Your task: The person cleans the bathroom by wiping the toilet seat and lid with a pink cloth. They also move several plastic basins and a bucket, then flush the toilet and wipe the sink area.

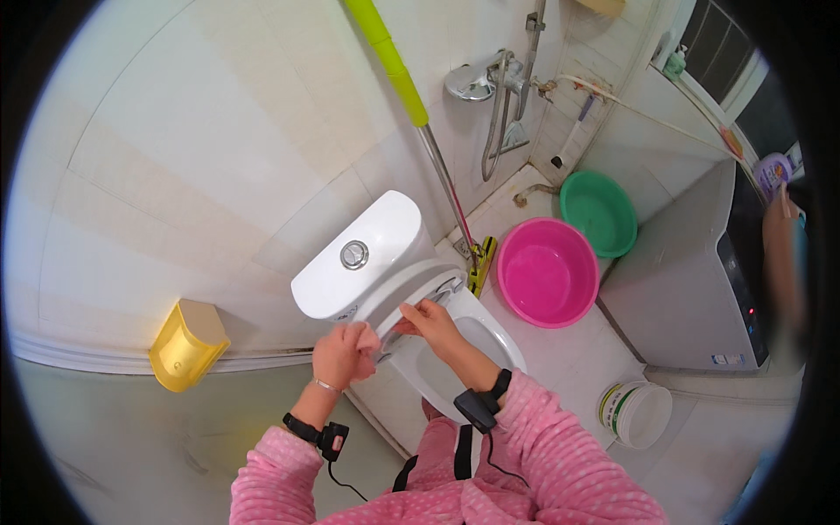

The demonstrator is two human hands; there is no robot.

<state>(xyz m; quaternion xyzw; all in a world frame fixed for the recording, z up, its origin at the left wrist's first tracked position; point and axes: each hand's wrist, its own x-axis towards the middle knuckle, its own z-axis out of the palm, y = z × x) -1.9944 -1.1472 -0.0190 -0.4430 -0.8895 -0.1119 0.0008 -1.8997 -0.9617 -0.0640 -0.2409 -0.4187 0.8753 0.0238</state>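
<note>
In front of me stands a white toilet (512, 346) with its lid (394, 293) and toilet seat (442, 282) raised against the tank. My right hand (433, 325) is over the bowl, with thumb and fingers closed on the edge of the raised seat. On the seat's left side, my left hand (335, 357) is closed around what looks like a small pink cloth (367, 341), mostly hidden by the fingers. The cloth is close to the seat's edge; whether it touches cannot be seen.
A green-handled mop (446, 171) leans behind the toilet. Pink (547, 276) and green (599, 214) basins lie to its right, near a grey appliance (669, 271) and a white bucket (643, 416). A yellow holder (188, 346) hangs on the left wall, a shower mixer (477, 83) at the back.
</note>
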